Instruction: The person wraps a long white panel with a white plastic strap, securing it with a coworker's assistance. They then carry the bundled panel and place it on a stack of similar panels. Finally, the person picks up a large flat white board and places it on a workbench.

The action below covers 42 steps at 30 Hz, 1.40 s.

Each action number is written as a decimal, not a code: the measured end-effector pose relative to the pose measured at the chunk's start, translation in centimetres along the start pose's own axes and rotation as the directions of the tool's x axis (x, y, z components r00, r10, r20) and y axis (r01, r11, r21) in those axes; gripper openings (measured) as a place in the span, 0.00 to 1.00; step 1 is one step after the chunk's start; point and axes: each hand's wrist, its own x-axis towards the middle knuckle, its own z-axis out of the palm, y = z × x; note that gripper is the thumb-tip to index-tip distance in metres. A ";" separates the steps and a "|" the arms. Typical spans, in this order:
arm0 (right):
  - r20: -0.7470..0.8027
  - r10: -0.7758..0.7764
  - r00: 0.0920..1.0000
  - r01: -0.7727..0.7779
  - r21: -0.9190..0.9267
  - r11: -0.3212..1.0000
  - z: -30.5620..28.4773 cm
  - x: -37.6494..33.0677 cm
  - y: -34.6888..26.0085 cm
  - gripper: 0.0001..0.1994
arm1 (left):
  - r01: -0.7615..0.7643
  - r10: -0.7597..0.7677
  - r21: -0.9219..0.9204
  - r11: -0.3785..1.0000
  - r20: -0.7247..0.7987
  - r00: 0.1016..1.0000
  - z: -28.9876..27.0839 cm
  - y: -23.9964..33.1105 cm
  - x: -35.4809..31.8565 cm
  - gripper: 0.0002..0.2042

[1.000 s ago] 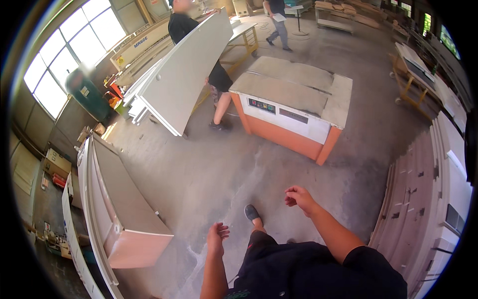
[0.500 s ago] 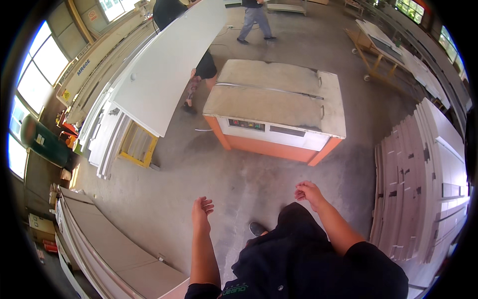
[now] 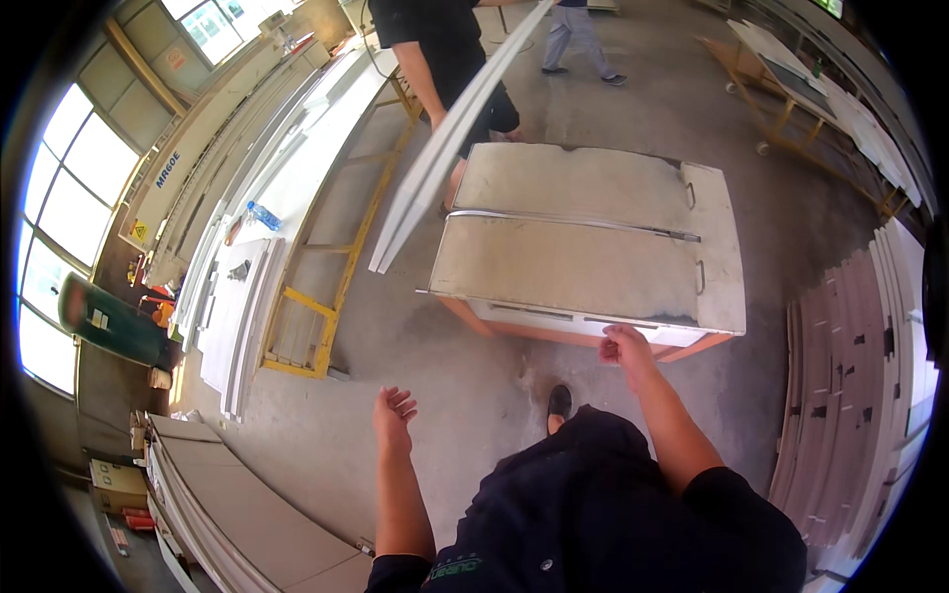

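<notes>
My left hand (image 3: 394,418) hangs over the concrete floor, its fingers loosely bent and apart, with nothing in it. My right hand (image 3: 625,344) is also without a load, fingers half curled, and overlaps the front edge of a strapping machine (image 3: 583,262) in view; whether it touches cannot be told. That machine has a worn cream top with a metal slot across it, two small handles and orange sides. Beyond it to the left, a co-worker in black (image 3: 435,49) holds long white panels (image 3: 445,148), seen nearly edge-on.
A yellow-framed table (image 3: 326,336) carries white boards and a blue-labelled bottle (image 3: 262,214). Stacked panels stand at right (image 3: 840,366) and lie at lower left (image 3: 247,494). A green tank (image 3: 114,321) lies by the windows. Another person (image 3: 578,44) is farther back.
I have moved forward, so the machine is nearer and my right hand overlaps its front. The co-worker's white panels have swung from broadside to edge-on and moved right, uncovering the yellow-framed table.
</notes>
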 end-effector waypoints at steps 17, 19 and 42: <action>-0.527 -0.229 0.818 0.155 -0.182 0.971 -6.2 10.7 -12.0 0.11 | -0.132 0.088 0.336 0.933 0.144 0.986 21.1 9.9 19.4 0.21; -0.550 -0.258 0.794 0.111 -0.286 0.952 -5.8 12.6 -11.6 0.13 | -0.192 0.093 0.398 0.897 0.255 0.962 24.8 10.0 21.9 0.22; -0.733 -0.132 0.668 -0.582 -0.624 0.522 -9.0 17.7 -4.8 0.38 | -0.619 -0.166 0.784 0.042 0.617 0.770 36.4 -2.3 20.9 0.17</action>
